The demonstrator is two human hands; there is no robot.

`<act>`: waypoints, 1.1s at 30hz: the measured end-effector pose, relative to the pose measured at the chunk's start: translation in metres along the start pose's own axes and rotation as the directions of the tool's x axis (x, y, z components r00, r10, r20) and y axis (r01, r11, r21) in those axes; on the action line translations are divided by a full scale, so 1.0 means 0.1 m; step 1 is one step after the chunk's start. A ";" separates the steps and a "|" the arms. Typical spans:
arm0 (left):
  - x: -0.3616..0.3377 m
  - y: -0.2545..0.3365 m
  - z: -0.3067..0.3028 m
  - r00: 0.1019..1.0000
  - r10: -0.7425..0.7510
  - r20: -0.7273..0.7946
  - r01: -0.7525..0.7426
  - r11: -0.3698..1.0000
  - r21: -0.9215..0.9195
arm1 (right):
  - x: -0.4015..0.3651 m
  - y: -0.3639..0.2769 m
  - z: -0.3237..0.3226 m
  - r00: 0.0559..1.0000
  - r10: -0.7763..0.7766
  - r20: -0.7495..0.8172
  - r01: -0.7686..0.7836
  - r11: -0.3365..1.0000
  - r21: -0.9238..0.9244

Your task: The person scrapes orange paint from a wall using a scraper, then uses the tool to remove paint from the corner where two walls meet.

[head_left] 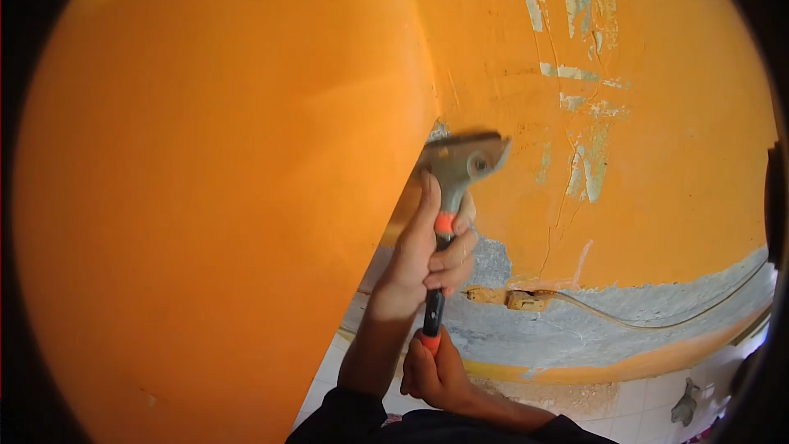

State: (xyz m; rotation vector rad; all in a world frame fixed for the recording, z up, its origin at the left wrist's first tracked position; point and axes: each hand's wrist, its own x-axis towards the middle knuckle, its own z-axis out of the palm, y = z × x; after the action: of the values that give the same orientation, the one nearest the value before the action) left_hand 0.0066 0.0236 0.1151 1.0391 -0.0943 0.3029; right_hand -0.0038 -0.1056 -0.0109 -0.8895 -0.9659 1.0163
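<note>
A long-handled scraper (435, 310) with a grey head and a black handle banded in orange stands nearly upright in front of me. My left hand (440, 255) wraps the upper handle just below the head, thumb pointing up along it. Lower down, my right hand (433, 370) is closed round the orange butt end. The wide scraper head, slightly blurred, overlaps the orange wall (674, 140) beside the edge of a nearer orange wall face (214, 197). A small bare grey patch shows just above the head.
Chipped pale patches (581, 173) and cracks run down the right wall. Below is a bare grey cement band (493, 345). A socket box (528, 301) with a cable (649, 327) sits on it. White floor tiles (637, 419) hold a grey rag-like item (685, 403).
</note>
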 end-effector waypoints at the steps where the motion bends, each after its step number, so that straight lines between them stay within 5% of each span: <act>1: -0.01 -0.02 0.01 1.000 0.001 -0.004 -0.001 1.000 -0.011 | 0.01 -0.04 0.00 1.000 -0.003 0.004 0.003 1.000 -0.016; 4: -0.05 -0.08 0.03 0.992 -0.039 -0.118 0.045 0.998 0.046 | -0.11 -0.02 0.00 1.000 0.014 0.019 -0.014 1.000 -0.019; 16: 0.04 -0.01 0.06 0.998 0.041 0.037 -0.039 0.998 -0.044 | -0.02 -0.04 -0.04 1.000 0.000 -0.004 0.000 0.999 -0.050; 33: 0.02 -0.13 0.05 0.999 0.047 0.026 -0.046 0.998 -0.041 | -0.10 -0.04 -0.16 1.000 0.009 0.009 -0.009 0.998 -0.056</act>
State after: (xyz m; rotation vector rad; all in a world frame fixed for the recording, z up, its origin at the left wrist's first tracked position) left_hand 0.0123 0.0134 0.1075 1.0023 -0.1482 0.3282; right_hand 0.0098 -0.1187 -0.0144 -0.9375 -1.0030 1.0057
